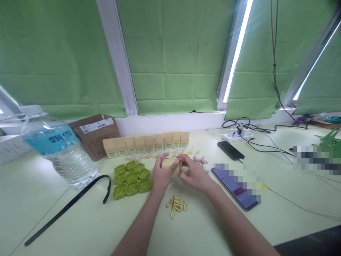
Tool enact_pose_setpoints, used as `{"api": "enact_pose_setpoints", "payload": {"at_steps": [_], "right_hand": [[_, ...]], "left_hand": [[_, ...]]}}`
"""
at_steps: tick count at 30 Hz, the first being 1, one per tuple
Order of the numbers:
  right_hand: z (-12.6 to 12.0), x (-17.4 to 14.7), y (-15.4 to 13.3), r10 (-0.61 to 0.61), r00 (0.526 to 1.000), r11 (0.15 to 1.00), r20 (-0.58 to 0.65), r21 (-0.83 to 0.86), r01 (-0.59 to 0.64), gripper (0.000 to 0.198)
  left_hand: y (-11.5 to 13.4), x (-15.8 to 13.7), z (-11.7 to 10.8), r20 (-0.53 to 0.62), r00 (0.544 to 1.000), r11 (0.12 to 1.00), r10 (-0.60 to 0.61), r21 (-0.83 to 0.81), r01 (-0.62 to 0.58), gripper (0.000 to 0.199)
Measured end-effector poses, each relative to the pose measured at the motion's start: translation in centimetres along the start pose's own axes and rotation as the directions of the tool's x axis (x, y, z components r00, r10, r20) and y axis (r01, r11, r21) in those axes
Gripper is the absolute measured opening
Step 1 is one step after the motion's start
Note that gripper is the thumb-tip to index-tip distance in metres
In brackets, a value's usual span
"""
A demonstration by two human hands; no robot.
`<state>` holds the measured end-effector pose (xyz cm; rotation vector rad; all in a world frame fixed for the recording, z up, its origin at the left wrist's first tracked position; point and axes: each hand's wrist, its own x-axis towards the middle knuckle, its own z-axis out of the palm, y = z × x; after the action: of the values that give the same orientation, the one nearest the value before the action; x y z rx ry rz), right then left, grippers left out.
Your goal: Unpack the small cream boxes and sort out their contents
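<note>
Both hands, left [160,175] and right [195,173], grip box [171,166], long axis left-right; bare tabletop [87,227] nearer; trays [131,179] left, bands [177,206] below.

i see a small tan cardboard box [171,167] lying on its side, lifted just above the desk [80,227] near its middle, well back from the near edge. its right end flap looks open. my left hand [161,176] and right hand [195,174] pinch its two ends.
</note>
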<state>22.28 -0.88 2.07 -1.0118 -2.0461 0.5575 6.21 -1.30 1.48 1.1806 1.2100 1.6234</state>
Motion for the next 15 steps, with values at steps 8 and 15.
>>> {"api": "enact_pose_setpoints", "payload": {"at_steps": [8, 15], "right_hand": [[-0.4, 0.1, 1.4, 0.021, 0.993, 0.999, -0.115, -0.042, -0.026, 0.051], [-0.1, 0.1, -0.1, -0.074, 0.99, 0.993, -0.12, 0.08, 0.084, 0.017]], "left_hand": [[-0.9, 0.2, -0.2, 0.022, 0.995, 0.992, -0.097, -0.08, 0.098, 0.052], [-1.2, 0.7, -0.1, -0.073, 0.975, 0.946, -0.209, -0.267, 0.183, 0.051]]}}
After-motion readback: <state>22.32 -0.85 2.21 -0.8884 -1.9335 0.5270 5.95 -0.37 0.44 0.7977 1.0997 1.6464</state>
